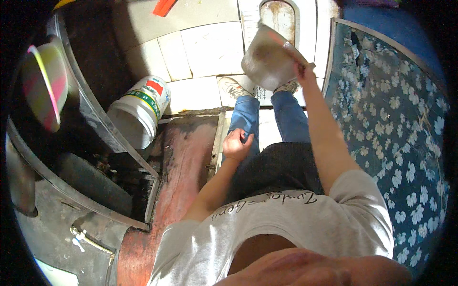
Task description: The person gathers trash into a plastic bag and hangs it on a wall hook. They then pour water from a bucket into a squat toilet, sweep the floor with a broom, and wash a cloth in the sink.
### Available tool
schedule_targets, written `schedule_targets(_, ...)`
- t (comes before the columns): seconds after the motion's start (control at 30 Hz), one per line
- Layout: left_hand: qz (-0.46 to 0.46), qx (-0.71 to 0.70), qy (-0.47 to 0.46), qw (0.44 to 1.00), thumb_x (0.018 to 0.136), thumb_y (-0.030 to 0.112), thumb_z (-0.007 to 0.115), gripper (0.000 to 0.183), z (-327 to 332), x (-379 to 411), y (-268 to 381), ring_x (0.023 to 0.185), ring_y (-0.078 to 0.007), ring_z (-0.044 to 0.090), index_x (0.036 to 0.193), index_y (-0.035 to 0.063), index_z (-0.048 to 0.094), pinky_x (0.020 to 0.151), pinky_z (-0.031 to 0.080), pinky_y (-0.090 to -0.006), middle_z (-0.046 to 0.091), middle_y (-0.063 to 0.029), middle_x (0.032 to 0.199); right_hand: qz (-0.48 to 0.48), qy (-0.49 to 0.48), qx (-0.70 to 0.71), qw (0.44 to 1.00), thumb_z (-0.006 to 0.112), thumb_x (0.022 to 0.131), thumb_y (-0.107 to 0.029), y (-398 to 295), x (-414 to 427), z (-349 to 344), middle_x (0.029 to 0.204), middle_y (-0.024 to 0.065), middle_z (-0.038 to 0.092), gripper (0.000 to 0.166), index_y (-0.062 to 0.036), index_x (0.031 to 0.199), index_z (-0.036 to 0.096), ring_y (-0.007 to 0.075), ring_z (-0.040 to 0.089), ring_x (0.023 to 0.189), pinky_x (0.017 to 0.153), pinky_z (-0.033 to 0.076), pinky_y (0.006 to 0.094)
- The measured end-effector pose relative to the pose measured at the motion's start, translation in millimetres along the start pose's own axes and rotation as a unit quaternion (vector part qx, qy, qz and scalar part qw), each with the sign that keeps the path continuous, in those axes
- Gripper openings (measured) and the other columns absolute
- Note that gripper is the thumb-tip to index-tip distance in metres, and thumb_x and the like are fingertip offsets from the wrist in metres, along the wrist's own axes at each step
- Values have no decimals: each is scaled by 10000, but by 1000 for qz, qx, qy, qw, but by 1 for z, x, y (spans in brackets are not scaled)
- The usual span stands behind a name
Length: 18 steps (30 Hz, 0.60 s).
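My right hand grips the edge of a greyish pan or scoop, which is blurred; its exact kind cannot be told. The pan is held above my shoes, between me and a white squat toilet with brown stains, and covers part of the toilet's near end. My left hand is loosely curled over my left lower leg, with nothing seen in it. To the left, a white plastic bucket with a green and red printed band lies on its side, its mouth towards me.
White floor tiles lie under my shoes. A door panel with a leaf pattern stands at the right. At the left are a metal-edged frame, a blurred oval thing and a tap on a pipe. A red object lies at the top.
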<state>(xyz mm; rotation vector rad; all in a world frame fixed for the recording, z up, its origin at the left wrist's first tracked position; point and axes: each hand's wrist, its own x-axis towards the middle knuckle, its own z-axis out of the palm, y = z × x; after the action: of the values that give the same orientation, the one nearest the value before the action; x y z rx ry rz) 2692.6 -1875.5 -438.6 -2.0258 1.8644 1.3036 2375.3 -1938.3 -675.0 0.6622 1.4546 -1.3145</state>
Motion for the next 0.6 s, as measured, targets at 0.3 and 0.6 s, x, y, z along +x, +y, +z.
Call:
schedule_targets(0.3,-29,5,-8,1000,703,293,655,263,-2,-17,-19,566,-274,534,707,71,513,528,419,-377,531,-93,596,-141,-64,-330,931,519,808,-63,21,-185,49,883,140,545,258,98,996,443,193,577,681,551,547,306)
schedule_targets(0.6,-124,-57,62,989,718,275,636,232,-56,-52,-37,577,-274,557,740,76,519,557,442,-368,548,-70,581,-133,-122,-401,898,487,767,46,-73,-214,-6,686,-23,406,175,-76,713,374,84,489,576,605,562,306)
